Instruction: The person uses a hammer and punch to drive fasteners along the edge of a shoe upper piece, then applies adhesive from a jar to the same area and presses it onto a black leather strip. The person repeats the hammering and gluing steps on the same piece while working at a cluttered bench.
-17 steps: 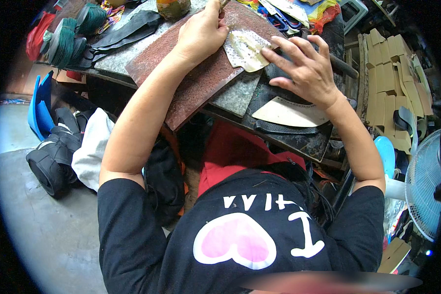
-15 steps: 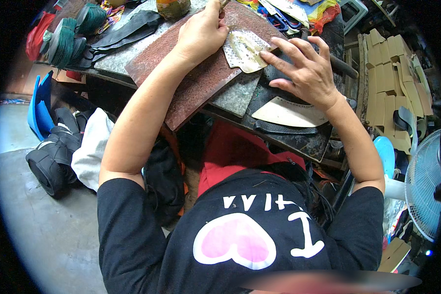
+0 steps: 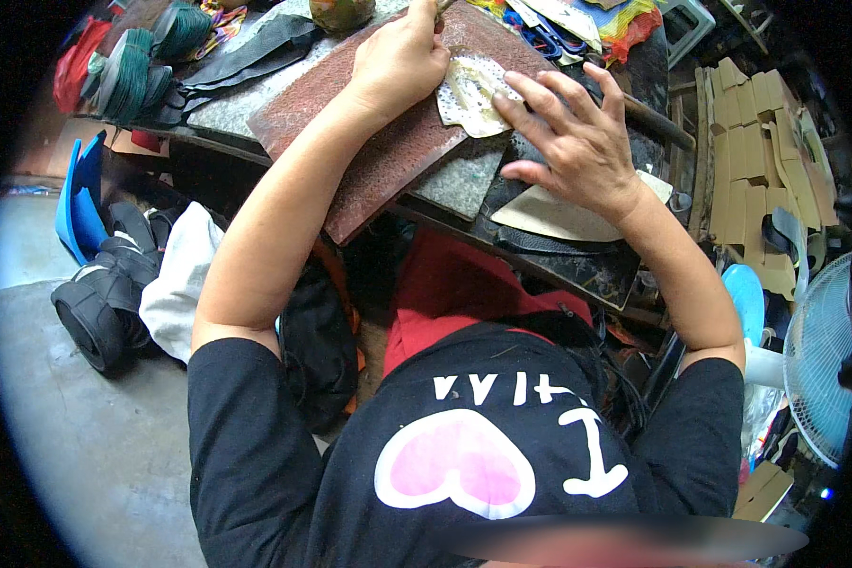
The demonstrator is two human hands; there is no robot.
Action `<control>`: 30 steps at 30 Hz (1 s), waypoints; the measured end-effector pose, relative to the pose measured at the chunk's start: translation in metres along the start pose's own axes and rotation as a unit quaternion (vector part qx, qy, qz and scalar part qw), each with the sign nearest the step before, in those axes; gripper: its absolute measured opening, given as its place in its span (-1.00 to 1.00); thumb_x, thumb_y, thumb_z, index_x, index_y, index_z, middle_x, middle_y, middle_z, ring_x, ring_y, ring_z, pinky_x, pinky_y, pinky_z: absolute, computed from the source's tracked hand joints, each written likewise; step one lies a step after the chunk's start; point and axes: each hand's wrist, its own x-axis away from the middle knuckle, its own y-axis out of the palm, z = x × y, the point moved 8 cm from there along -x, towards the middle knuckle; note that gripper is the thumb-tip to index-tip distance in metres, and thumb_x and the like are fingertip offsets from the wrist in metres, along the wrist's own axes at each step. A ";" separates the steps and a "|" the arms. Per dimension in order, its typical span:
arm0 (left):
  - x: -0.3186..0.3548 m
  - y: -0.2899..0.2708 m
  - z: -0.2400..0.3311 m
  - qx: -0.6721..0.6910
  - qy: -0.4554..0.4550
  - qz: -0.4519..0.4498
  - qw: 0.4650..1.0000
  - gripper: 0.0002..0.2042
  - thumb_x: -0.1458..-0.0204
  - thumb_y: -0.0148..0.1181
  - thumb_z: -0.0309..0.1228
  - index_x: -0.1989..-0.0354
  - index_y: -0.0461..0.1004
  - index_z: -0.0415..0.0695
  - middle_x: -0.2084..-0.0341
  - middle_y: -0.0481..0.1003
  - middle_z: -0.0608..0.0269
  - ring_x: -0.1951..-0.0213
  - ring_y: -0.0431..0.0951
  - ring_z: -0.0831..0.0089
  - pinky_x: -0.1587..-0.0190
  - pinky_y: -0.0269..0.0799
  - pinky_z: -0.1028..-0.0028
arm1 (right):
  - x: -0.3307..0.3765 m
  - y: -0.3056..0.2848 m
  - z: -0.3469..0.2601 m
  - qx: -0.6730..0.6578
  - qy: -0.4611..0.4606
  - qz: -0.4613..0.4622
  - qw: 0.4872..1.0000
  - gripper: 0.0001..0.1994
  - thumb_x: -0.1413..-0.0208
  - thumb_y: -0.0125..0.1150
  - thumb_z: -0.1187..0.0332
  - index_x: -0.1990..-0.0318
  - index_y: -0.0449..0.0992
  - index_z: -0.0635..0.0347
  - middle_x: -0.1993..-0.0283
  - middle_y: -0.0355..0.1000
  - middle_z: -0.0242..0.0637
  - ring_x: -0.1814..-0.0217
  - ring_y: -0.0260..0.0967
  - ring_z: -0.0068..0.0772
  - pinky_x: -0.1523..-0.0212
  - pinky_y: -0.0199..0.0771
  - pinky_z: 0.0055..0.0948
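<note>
My left hand is a fist around a slim, stick-like handle, whose far part leaves the top of the picture. That fist rests over the reddish-brown rough board, beside a pale piece with small dots or holes and yellowish smears. My right hand has its fingers spread, the index fingertip on the right edge of the pale piece. Beneath my right wrist lies a cream curved piece, partly covered, with a black textured strip along its near edge.
Green cord spools and black strips sit at the table's left. A smeared jar stands at the back. Blue-handled scissors lie near a colourful mesh bag. Cardboard pieces and a fan are at the right.
My right hand has shifted slightly left, over more of the cream curved piece. My left hand has moved slightly right. The view has shifted a little.
</note>
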 end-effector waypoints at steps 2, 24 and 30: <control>0.000 0.001 0.000 0.005 0.003 0.005 1.000 -0.73 -0.01 0.12 -0.43 0.11 0.33 -0.23 0.35 0.53 -0.16 0.22 0.56 -0.09 0.15 0.45 0.09 | 0.001 -0.004 0.000 -0.063 -0.014 0.009 0.998 -0.48 0.00 0.13 -0.24 -0.03 0.59 -0.20 -0.20 0.38 -0.50 -0.23 0.23 -0.41 -0.37 -0.11 -0.03; 0.001 0.004 -0.003 0.006 0.022 0.018 1.000 -0.77 -0.02 0.10 -0.45 0.16 0.32 -0.22 0.40 0.51 -0.18 0.27 0.55 -0.14 0.19 0.44 0.06 | -0.002 0.000 0.003 -0.092 -0.057 -0.013 0.994 -0.42 0.02 0.10 -0.31 -0.15 0.49 -0.41 -0.22 0.36 -0.48 -0.36 0.17 -0.30 -0.46 -0.25 0.14; 0.001 0.005 -0.003 -0.009 0.023 0.037 0.999 -0.74 -0.01 0.12 -0.43 0.13 0.32 -0.20 0.39 0.53 -0.11 0.26 0.57 -0.08 0.18 0.46 0.08 | -0.006 -0.013 0.014 -0.225 -0.054 -0.002 0.973 -0.66 -0.05 0.15 -0.18 0.22 0.66 -0.28 -0.13 0.45 -0.47 -0.27 0.27 -0.29 -0.41 -0.13 0.09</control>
